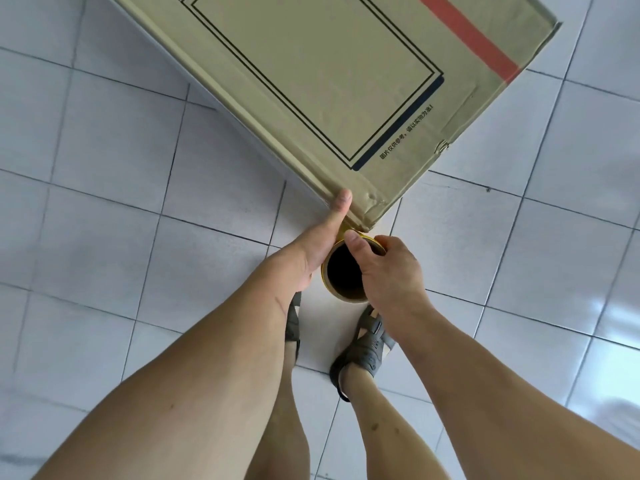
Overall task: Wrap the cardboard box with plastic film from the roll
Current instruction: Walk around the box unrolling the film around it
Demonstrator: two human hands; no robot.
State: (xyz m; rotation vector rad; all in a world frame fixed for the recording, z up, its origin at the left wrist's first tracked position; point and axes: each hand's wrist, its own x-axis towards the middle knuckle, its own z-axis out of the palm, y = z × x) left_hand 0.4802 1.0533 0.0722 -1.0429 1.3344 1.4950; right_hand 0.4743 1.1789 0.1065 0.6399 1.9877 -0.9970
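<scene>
Cardboard box [332,81] stands on the tiled floor [104,209], its near corner toward the person. Roll [343,271], upright at that corner, is gripped at its rim by the right hand [388,271]; left hand [322,237] thumb presses the box edge, presumably anchoring film.

Floor [104,140] of pale, glossy square tiles with dark grout lines, seen from above as I stood on it. The box [329,81] rested on the tiles, set at an angle to the grout lines, its near corner pointing toward my feet. My two feet, in grey sandals [369,344], stood on the tiles just before that corner. A bright window glare lay across the tiles at the right edge.
</scene>
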